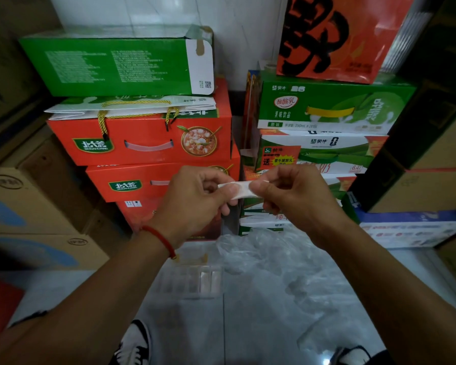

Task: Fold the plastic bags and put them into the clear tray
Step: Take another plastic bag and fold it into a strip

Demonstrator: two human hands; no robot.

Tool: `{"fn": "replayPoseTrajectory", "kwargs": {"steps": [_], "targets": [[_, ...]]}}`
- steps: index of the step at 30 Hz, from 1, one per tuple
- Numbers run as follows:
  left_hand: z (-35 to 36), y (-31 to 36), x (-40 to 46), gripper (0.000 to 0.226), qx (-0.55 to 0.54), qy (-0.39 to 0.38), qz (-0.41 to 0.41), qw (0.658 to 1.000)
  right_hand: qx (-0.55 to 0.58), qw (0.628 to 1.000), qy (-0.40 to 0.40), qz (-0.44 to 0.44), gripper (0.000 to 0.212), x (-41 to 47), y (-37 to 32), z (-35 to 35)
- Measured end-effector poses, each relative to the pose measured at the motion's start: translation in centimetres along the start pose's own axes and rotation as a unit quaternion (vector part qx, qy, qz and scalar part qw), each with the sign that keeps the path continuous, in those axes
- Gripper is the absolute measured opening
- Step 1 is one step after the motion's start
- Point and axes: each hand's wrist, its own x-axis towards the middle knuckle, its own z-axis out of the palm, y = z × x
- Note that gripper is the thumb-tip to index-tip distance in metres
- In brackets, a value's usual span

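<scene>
A plastic bag folded into a small white strip (241, 189) is held in the air between both hands. My left hand (195, 204) pinches its left end, and my right hand (292, 196) pinches its right end. On the floor below sits the clear tray (192, 281), with a couple of folded bags standing in its right part. A heap of loose clear plastic bags (279, 262) lies on the floor to the right of the tray.
Stacked red cartons (148, 143) and green cartons (324, 106) stand against the wall right behind my hands. Brown cardboard boxes (32, 206) line the left side, more boxes the right. My shoes (136, 343) show at the bottom on the grey tiled floor.
</scene>
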Motion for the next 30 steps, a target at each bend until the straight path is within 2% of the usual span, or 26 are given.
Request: {"fn": "replayPoseTrajectory", "kwargs": {"steps": [4,7,12,20,25,30], "targets": [[0.2,0.0,-0.3,0.005,-0.030,-0.013,-0.011,0.999,0.039,0.998,-0.045,0.005,0.021,-0.5,-0.3,0.6],[0.2,0.0,-0.5,0.005,-0.067,-0.011,-0.022,0.997,0.021,0.999,-0.034,-0.032,0.014,-0.6,-0.1,1.0],[0.2,0.0,-0.5,0.007,-0.087,0.001,-0.045,0.995,0.067,0.997,-0.046,-0.019,0.008,-0.4,0.0,0.9],[0.2,-0.1,-0.1,0.007,-0.075,0.003,-0.044,0.996,0.115,0.989,-0.092,0.023,0.016,0.0,0.2,0.0],[0.1,-0.2,-0.2,0.006,-0.075,0.008,-0.039,0.996,0.106,0.994,-0.034,0.010,0.010,0.0,0.3,-0.3],[0.0,-0.3,-0.5,0.006,-0.091,0.013,-0.028,0.995,0.122,0.991,-0.061,0.007,0.013,-0.4,0.1,-0.5]]}}
